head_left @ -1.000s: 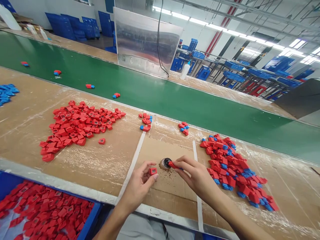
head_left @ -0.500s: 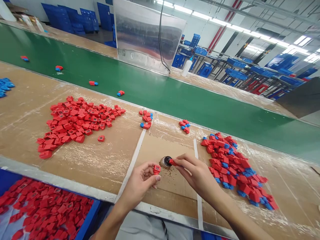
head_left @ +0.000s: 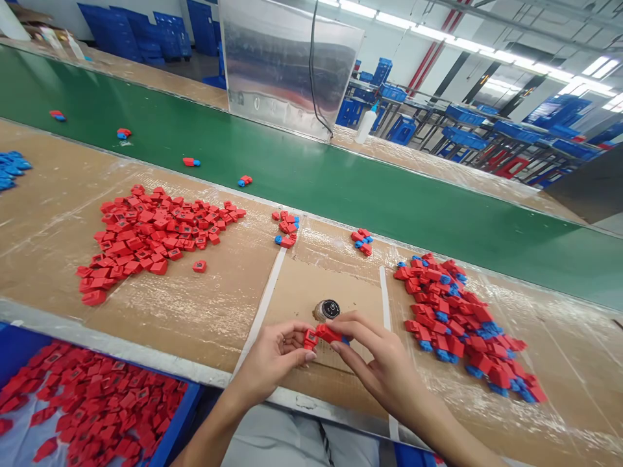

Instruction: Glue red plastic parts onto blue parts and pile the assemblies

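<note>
My left hand point(head_left: 270, 358) pinches a small red plastic block point(head_left: 310, 339) between thumb and fingertips. My right hand point(head_left: 377, 353) holds a red plastic piece with a blue end point(head_left: 329, 334). Its red tip meets the block, and the fingers hide part of both pieces. Just above the hands, a small round metal jar point(head_left: 327, 310) with a dark top stands on the brown cardboard mat point(head_left: 331, 285), apart from both hands. A heap of red-and-blue pieces point(head_left: 452, 318) lies right of my right hand.
A heap of red pieces point(head_left: 156, 237) lies left of the mat, above a blue bin of red pieces point(head_left: 87, 402) at the near edge. Small clusters point(head_left: 286, 230) sit beyond the mat. A green conveyor belt point(head_left: 311, 181) with scattered pieces runs behind, past a metal shield point(head_left: 287, 65).
My right hand has drawn its piece away from the jar, leftward to the block in my left hand. The pieces now touch. The pieces on the belt have shifted right.
</note>
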Motion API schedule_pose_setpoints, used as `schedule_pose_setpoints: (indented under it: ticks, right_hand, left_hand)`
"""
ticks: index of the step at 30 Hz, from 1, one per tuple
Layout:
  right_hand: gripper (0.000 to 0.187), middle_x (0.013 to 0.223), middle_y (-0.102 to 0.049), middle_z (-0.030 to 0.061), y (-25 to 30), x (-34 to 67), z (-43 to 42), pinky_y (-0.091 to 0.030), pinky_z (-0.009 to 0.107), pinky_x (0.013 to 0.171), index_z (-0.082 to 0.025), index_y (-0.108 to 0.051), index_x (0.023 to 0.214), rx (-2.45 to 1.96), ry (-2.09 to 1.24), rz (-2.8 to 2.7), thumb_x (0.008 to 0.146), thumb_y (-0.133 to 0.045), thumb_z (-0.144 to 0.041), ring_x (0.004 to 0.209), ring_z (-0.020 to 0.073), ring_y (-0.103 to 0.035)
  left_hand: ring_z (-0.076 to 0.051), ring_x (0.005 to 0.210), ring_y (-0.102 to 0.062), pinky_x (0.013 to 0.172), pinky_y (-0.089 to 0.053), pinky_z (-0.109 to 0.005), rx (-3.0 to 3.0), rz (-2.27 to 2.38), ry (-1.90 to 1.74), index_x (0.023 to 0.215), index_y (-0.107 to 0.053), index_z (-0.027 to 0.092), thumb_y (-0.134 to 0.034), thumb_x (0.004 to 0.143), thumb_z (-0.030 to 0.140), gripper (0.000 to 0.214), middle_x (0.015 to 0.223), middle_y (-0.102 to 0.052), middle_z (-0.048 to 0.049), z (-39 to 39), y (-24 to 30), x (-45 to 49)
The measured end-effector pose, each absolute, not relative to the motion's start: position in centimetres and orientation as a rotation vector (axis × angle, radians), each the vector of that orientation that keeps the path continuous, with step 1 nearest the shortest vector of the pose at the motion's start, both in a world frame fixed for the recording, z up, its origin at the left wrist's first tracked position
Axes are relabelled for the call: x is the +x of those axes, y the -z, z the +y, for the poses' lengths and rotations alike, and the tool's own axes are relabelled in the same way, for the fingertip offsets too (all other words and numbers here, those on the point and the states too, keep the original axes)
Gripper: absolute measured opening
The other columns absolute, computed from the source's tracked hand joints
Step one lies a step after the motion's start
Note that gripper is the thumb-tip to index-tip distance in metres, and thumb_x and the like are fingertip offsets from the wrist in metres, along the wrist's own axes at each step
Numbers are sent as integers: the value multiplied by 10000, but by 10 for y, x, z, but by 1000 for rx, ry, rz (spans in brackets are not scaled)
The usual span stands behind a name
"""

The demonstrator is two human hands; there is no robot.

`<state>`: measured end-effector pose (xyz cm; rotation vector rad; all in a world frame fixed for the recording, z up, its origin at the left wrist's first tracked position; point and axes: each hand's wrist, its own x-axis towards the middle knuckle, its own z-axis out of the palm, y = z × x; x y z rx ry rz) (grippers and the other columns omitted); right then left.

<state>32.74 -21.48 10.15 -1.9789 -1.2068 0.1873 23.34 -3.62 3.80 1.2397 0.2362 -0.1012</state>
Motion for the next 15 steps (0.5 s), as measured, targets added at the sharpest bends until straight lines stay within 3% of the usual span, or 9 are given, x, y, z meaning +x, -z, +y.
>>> schedule_pose_setpoints:
  ticks: [11, 15]
  right_hand:
    - [198, 1028, -619, 98, -91, 323, -212, -535, 315, 781, -226, -619, 1100, -2000, -233, -1279, 987, -457, -208, 932, 208, -625]
    - [204, 969, -610, 87, -91, 319, -210, -536, 302, 747, -222, -633, 1024, -2012, -272, -1299, 997, -431, -210, 866, 193, -621]
  left_hand:
    - [-124, 685, -550, 634, -459, -228, 1297, 183, 133, 1084, -692, 165, -649, 796, 198, 293, 775, -622, -16, -37, -42, 231]
    - [-118, 640, -525, 588, -452, -217, 1347, 175, 174, 988, -697, 163, -599, 799, 200, 216, 751, -590, -6, -34, -44, 229]
